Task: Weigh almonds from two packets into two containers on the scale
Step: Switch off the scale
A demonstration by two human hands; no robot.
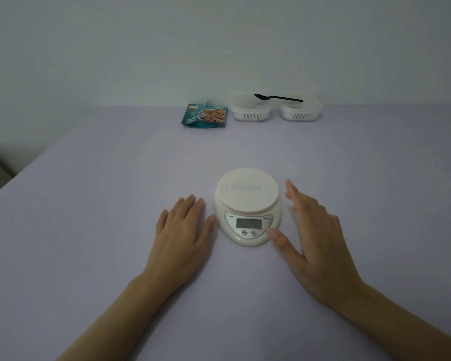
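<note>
I see scale [248, 207] on desk [110, 204], long axis 12–6, display toward 6 | left hand [182, 235] at its 9, flat on desk, fingers straight, empty | right hand [313, 238] at its 3, released, fingers extended, blurred | packet [205, 116] and containers [250, 109] far at 12, spoon [277, 97] across them, bowl toward 9

Left hand [184, 234] lies flat, palm down, fingers straight, lower centre. Right hand [314, 238] at centre right, fingers extended, thumb spread, slightly blurred.

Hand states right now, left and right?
Left hand: open, flat on the table, holds nothing.
Right hand: open, beside the kitchen scale, holds nothing.
</note>
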